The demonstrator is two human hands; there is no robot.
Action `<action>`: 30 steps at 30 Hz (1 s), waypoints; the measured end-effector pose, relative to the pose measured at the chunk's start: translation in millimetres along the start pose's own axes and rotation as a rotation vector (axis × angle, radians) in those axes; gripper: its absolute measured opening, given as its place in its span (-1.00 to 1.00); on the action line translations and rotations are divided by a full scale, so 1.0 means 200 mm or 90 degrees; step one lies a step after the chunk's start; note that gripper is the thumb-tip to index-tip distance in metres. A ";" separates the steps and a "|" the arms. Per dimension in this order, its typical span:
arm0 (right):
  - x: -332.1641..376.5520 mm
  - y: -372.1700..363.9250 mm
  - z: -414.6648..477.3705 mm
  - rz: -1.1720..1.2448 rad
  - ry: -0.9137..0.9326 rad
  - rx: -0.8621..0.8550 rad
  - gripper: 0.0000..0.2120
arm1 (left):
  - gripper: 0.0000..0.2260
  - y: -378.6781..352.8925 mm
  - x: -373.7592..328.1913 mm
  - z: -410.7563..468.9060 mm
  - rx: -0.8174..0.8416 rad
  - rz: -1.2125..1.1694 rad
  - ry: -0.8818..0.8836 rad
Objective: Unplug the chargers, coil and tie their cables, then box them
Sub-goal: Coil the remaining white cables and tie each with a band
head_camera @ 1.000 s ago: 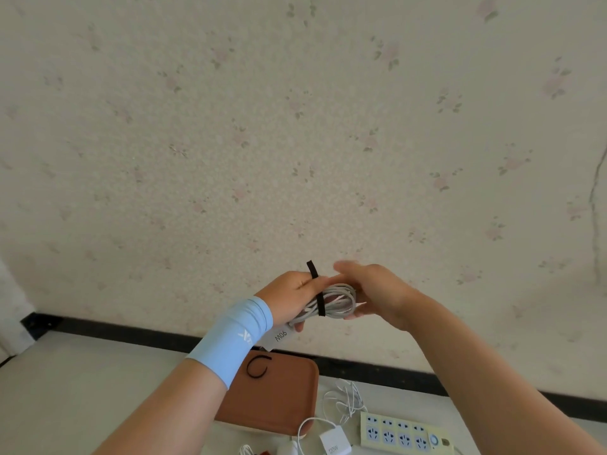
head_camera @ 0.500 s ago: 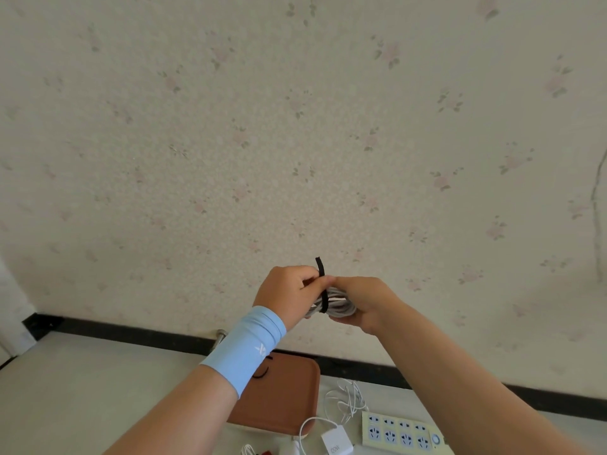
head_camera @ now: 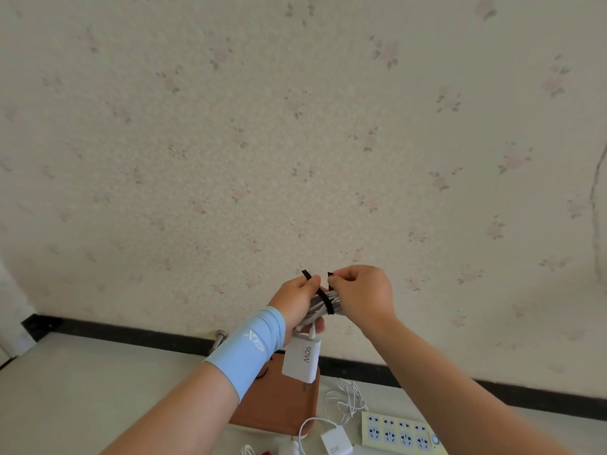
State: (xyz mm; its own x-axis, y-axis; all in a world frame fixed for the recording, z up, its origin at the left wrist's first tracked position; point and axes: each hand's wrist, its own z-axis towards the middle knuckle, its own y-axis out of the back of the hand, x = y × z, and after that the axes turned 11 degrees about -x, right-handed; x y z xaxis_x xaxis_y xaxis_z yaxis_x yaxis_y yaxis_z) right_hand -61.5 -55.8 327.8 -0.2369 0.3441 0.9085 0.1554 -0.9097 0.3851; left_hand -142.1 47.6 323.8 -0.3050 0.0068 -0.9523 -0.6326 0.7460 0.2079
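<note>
**Both grips on the coil, tie wrapped across it**

My left grip (head_camera: 297,302) is curled round the coiled cable (head_camera: 316,304), a bundle of white strands that I hold up in front of the flowered wall (head_camera: 295,142). The black tie (head_camera: 327,305) crosses those strands in the narrow space between my two grips. One end of it sticks up just above my left grip, held under the thumb. My right grip (head_camera: 364,297) sits just beside the left and pinches the tie's other end between its fingertips, so that a short black tip pokes out on top.

The white charger (head_camera: 302,357), marked 90W, hangs from the coil directly below my left grip with its prongs pointing down. A pale blue wristband (head_camera: 253,346) wraps the wrist behind that grip.

Well below both grips, on the table (head_camera: 82,389), a brown case (head_camera: 279,408) lies under the left one, partly behind the hanging charger. A loose tangle of white cable (head_camera: 346,400) lies beside the case, below the gap between the grips. Under my right forearm is a pale power strip (head_camera: 399,431), and a second white charger (head_camera: 335,447) stands close to its left end. A few small things at the bottom edge are cut off, and I cannot tell what they are.
</note>
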 end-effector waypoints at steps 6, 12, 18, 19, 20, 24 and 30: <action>-0.02 0.00 -0.03 -0.024 0.156 0.054 -0.89 | -0.69 0.01 -0.02 -0.01 -0.029 0.065 0.015; 0.02 0.02 -0.05 0.088 0.053 0.144 -0.87 | -0.70 0.01 -0.02 0.01 -0.094 0.120 -0.009; -0.03 -0.04 -0.08 -0.002 0.360 0.071 -0.67 | -0.69 0.03 -0.03 0.02 -0.092 0.106 0.031; -0.04 -0.04 -0.08 0.002 0.423 0.063 -0.68 | -0.69 0.04 -0.03 0.02 -0.091 0.101 0.041; -0.05 -0.05 -0.08 0.008 0.467 0.063 -0.72 | -0.69 0.05 -0.03 0.02 -0.089 0.096 0.054; -0.06 -0.05 -0.06 0.024 0.480 0.107 -0.78 | -0.65 0.07 -0.02 0.04 -0.104 0.058 0.076; -0.02 -0.03 -0.03 0.092 0.284 0.222 -0.87 | -0.66 0.09 -0.03 0.04 -0.148 0.043 0.035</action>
State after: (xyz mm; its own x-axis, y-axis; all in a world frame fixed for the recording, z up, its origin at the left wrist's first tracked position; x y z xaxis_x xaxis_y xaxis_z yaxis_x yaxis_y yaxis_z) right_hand -66.5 -53.6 321.1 -0.5591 0.0222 0.8288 0.5054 -0.7834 0.3618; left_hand -146.0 66.3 332.4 -0.3863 0.0111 -0.9223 -0.7543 0.5717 0.3228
